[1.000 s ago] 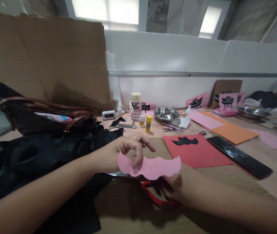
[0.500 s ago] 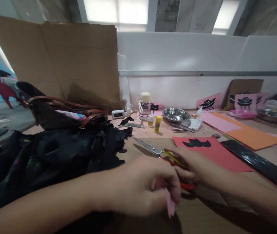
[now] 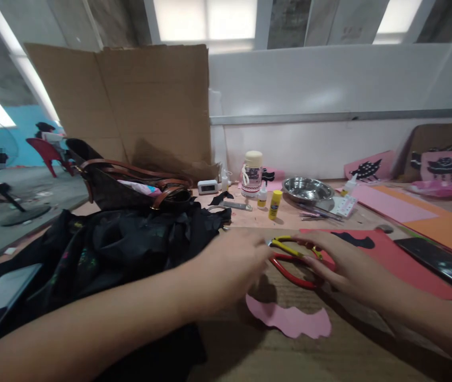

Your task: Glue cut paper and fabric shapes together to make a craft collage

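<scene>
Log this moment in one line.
left hand: blurred, near scissors | right hand: at scissors, grip unclear | pink cutout: on table

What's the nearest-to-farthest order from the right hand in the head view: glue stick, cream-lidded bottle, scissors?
1. Scissors: at the right hand.
2. Glue stick: beyond the scissors.
3. Cream-lidded bottle: farther back, to the left.

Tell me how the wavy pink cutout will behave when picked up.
The pink cutout looks like thin paper, so it's probably very light. Its long, narrow shape suggests it may flex or droop. The slender tips could crease easily.
</scene>
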Tool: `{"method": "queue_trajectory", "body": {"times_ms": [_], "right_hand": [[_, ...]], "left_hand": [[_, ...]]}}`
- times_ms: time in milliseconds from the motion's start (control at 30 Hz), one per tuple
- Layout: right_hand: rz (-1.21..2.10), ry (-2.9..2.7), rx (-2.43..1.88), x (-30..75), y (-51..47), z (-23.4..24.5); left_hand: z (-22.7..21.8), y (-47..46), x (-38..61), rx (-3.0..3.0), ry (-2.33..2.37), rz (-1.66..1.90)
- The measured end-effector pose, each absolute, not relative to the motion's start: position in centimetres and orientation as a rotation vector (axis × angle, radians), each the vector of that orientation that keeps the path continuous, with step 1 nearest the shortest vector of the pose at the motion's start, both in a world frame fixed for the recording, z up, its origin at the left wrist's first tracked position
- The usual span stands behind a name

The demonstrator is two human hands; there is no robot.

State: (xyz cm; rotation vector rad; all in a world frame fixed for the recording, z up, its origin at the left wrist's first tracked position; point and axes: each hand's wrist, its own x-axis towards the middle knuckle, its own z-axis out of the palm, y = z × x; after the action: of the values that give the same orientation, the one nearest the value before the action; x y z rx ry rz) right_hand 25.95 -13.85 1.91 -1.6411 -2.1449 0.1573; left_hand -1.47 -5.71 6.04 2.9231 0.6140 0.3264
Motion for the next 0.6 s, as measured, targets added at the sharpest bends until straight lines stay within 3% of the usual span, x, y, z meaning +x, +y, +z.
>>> {"method": "queue_trajectory", "body": {"times_ms": [133,267,400,600], "right_hand": [[0.195,-2.182,-1.653,25.3,-14.4,2.0],[0.271,-2.240,-1.660,23.8,-14.4,2.2],[0.271,-2.262,-1.647,23.2,-14.4,2.1],[0.321,-2.149,-1.586,22.8,-14.1,2.4]], "left_hand": [[9.4,-0.9,-7.3,2.913,1.261,0.227],[9.1,3.1,-11.2,2.756,1.658,-0.021],[8.0,4.6,-12.0,2.683,1.629,-0.066],[10.9,2.9,-11.9,2.639,1.340,0.469]]}}
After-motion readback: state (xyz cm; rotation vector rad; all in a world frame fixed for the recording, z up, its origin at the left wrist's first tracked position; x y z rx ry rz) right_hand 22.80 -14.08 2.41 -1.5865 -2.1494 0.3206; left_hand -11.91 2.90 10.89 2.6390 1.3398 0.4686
